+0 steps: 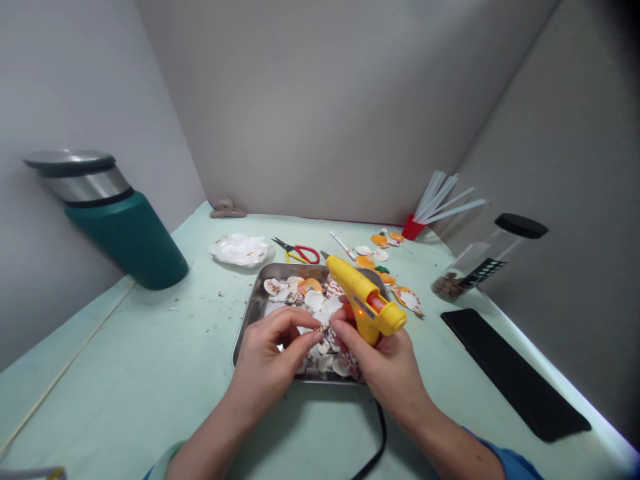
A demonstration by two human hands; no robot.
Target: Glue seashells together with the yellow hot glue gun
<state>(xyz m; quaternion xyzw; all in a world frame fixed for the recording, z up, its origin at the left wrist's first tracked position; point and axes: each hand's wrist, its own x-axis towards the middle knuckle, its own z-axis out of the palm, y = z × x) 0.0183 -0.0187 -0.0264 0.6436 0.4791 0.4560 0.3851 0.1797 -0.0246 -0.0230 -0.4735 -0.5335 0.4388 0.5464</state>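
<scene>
A yellow hot glue gun (367, 297) with a lit orange light rests in my right hand (393, 360), its nozzle pointing up and away to the left. The fingers of my left hand (280, 347) pinch a small speckled piece (324, 329), perhaps a small shell. My right thumb and fingertip meet it from the other side. Both hands are over a metal tray (253, 313) holding many loose seashells (315, 300), white, orange and purple-spotted. My fingers hide part of the small piece, and the hands cover some shells.
Behind the tray lie red-handled scissors (306, 253), a white marker (343, 245) and crumpled white tissue (243, 250). Shell pieces (407, 298) lie to the right. A red cup (413, 229) holds glue sticks. A jar (470, 267), a black pad (510, 370) and a green bottle (130, 233) stand or lie around.
</scene>
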